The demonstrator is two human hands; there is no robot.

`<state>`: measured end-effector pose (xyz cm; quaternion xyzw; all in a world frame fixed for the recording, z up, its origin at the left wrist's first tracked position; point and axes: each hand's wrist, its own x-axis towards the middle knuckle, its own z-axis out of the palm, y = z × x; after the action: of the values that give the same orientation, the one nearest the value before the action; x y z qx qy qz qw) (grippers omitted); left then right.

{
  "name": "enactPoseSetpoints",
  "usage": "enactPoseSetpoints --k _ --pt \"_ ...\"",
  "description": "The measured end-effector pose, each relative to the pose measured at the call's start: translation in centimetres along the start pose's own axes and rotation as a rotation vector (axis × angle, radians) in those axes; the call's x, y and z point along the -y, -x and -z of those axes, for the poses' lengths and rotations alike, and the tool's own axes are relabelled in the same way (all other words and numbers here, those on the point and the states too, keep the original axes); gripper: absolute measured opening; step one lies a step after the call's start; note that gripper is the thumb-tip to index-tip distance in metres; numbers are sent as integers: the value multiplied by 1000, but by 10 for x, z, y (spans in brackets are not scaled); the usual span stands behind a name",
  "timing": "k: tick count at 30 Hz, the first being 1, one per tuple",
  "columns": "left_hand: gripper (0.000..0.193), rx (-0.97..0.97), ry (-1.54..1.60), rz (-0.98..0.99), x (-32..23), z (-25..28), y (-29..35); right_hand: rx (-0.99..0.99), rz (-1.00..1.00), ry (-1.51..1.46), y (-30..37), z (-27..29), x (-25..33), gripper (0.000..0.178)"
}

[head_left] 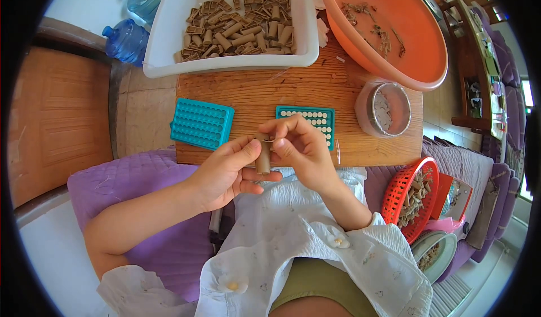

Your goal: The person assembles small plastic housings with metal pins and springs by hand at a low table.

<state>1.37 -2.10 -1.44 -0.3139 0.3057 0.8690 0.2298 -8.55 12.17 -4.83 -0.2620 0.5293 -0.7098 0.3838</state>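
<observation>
A small brown tube (262, 160) stands nearly upright between my two hands, above the near edge of the table. My left hand (222, 173) grips it with thumb and fingers around its side. At the tube's top end, the thumb and forefinger of my right hand (301, 148) pinch together; whatever thin piece lies between them is too small to make out. Just beyond my right hand sits a teal tray (331, 126) holding rows of small white round pieces, partly covered by my fingers. To the left, another teal tray (202, 123) shows rows of round hollows.
A white bin (234, 67) full of brown tubes and flat brown pieces stands at the far side. Beside it are an orange basin (420, 46) with scraps and a clear plastic-lined tub (365, 109). A red basket (393, 196) of brown pieces stands at my right.
</observation>
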Motion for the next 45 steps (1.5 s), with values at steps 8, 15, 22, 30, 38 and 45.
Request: enactPoseSetpoints --k 8,15,22,30,38,45 --pt "32 -21 -82 -24 -3 -5 5 -28 -102 45 1 -6 11 4" --pt "30 -111 -208 -53 -4 -3 4 48 -147 185 -5 -3 1 3" --pt "30 -137 -359 -72 -8 -1 -3 104 -203 -22 -14 10 -11 3" --pt "30 -81 -298 -34 -20 -9 -6 113 -185 11 -13 21 -1 9" --pt "30 -122 -718 -958 -16 -18 -3 -32 -220 -172 6 11 1 27" --pt "31 -37 -1511 -1620 3 -11 -1 266 -224 -886 21 -13 -2 34"
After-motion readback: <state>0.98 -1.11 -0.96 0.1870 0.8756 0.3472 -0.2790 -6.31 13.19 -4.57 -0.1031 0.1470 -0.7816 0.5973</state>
